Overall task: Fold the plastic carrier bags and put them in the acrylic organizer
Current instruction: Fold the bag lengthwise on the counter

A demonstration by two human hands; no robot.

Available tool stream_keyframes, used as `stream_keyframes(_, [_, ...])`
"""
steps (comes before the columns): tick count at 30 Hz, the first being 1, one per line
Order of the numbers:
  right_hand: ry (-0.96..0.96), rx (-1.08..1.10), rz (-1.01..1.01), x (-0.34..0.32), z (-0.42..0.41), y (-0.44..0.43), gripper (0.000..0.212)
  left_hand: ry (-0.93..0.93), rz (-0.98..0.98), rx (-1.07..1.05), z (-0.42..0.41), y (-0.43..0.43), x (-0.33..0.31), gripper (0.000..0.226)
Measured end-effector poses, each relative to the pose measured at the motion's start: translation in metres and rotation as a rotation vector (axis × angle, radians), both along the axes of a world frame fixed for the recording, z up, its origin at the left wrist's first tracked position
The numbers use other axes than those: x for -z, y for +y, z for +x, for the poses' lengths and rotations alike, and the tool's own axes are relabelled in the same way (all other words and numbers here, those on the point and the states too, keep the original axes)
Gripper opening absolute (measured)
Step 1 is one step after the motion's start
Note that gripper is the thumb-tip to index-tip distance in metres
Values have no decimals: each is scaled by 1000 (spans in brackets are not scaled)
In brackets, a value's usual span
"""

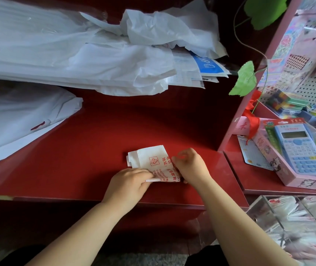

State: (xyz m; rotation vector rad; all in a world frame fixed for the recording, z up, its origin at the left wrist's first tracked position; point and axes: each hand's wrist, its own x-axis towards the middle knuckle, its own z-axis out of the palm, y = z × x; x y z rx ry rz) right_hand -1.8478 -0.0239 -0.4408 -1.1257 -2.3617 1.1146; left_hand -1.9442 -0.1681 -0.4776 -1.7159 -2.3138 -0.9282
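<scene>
A small white carrier bag with red print (151, 160), folded into a compact wad, lies on the red counter (95, 143) near its front edge. My left hand (128, 184) pinches the bag's lower left corner. My right hand (190, 166) grips its right edge with curled fingers. At the lower right stands the clear acrylic organizer (264, 206), with several folded white bags (295, 223) inside its compartments.
Unfolded white bags (57, 54) lie piled across the back of the counter and another stack (18, 123) at the left. Papers with a blue card (201, 68) poke out at the back. A boxed calculator (301, 150) and stationery fill the pink shelf on the right. A fake leaf (244, 79) hangs nearby.
</scene>
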Motion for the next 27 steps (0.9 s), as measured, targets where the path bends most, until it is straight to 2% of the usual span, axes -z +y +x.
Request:
stream_keyframes(2, [184,-192,205,8,16,-5,46,-158,-12,-43,-3,0,0,48])
stream_keyframes(4, [44,-481,366,15,29,-10,83,-233,-7,-32,-6,-3,5,51])
stream_keyframes(5, [-73,-567,419,18,34,-13,90,-231,9,-7,-6,-5,6,48])
stream_keyframes(6, [-136,-590,442,23,36,-13,88,-230,30,10,-5,-9,7,45])
stream_keyframes(7, [-116,-565,453,28,38,-14,80,-249,45,16,-3,-14,9,46])
stream_keyframes(9, [11,-469,458,34,41,-17,62,-292,49,20,-2,-25,13,55])
stream_keyframes(11, [47,-410,447,34,45,-22,55,-304,53,-8,2,-34,15,59])
stream_keyframes(14, [97,-335,411,34,47,-30,45,-404,138,-156,7,-38,13,41])
stream_keyframes(17, [162,-186,351,32,42,-38,28,-487,190,-257,11,-32,4,36])
stream_keyframes(18, [164,-133,324,30,38,-40,29,-485,188,-308,12,-28,1,29])
stream_keyframes(20, [119,-58,275,26,30,-40,36,-450,168,-423,13,-19,-6,21])
stream_keyframes(21, [84,-29,267,24,25,-38,33,-424,150,-469,13,-14,-7,21])
stream_keyframes(23, [-1,24,295,23,17,-36,21,-388,77,-536,13,-7,-11,23])
stream_keyframes(27, [-170,58,407,23,5,-38,31,-323,-56,-615,10,0,-16,22])
